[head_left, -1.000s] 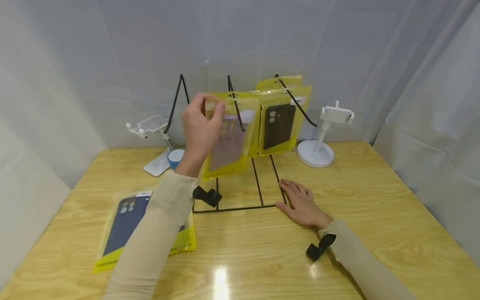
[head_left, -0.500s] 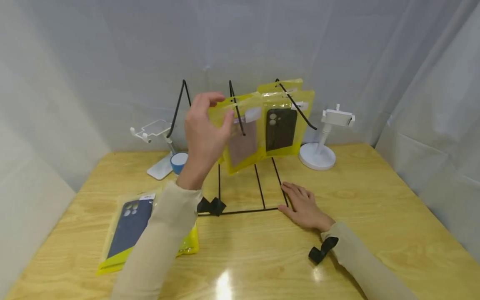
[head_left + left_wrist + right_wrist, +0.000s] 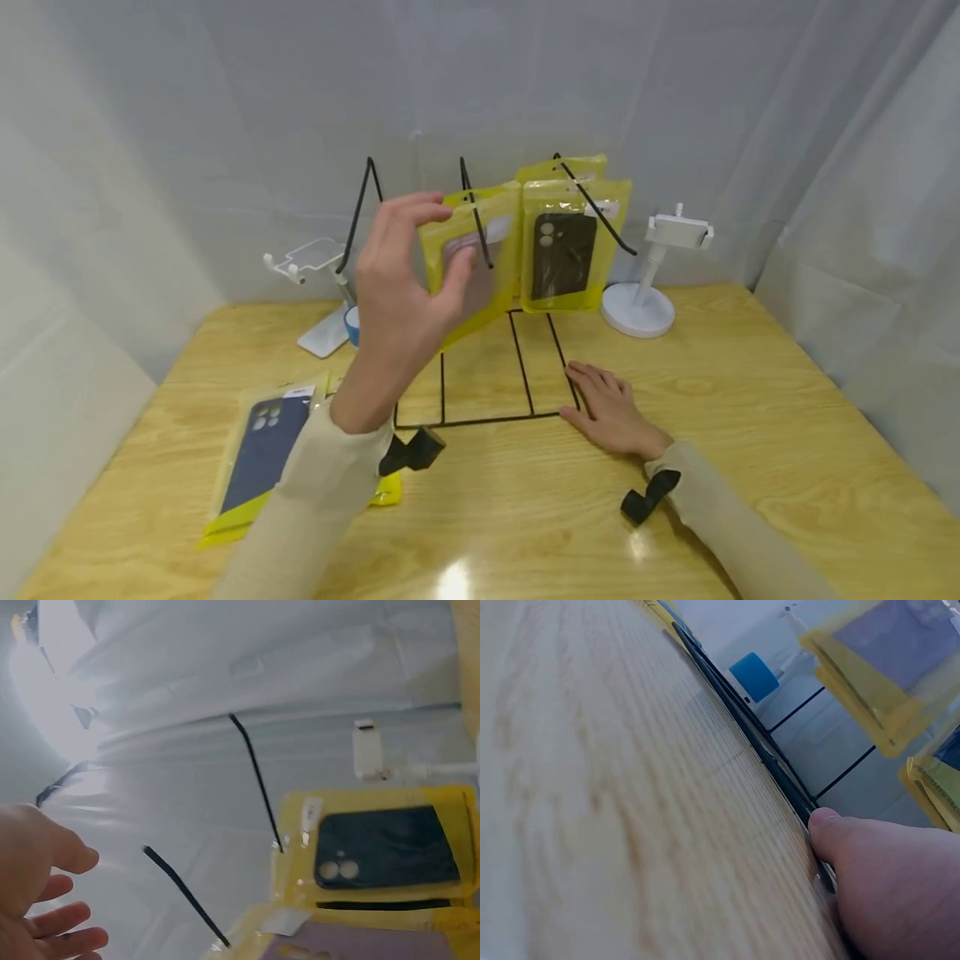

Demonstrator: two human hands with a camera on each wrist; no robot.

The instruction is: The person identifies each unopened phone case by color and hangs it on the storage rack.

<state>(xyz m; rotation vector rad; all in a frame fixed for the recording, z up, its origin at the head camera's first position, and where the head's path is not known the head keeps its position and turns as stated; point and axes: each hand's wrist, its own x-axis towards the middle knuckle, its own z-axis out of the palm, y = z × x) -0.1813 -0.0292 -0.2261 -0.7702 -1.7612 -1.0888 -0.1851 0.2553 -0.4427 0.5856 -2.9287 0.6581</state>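
A black wire rack [image 3: 517, 367] with three slanted hooks stands at the table's middle. A yellow packet with a pink phone case [image 3: 491, 233] hangs on the middle hook [image 3: 255, 780]. Next to it, a yellow packet with a black case [image 3: 570, 246] hangs on the right hook. My left hand [image 3: 450, 229] is raised just in front of the pink-case packet with fingers spread and holds nothing. Whether the thumb touches the packet is unclear. My right hand [image 3: 607, 408] lies flat on the table, its fingers against the rack's front right corner [image 3: 810, 814].
A yellow packet with a dark blue case [image 3: 262, 442] lies flat at the front left. Two white phone stands [image 3: 307, 258] [image 3: 645, 283] flank the rack, with a blue roll [image 3: 352, 321] by the left one. White cloth walls close in the wooden table [image 3: 750, 433].
The pink-case packet slid back along the middle hook and now hangs beside the black-case packet. My left hand let go of it and opened. My right hand stayed put.
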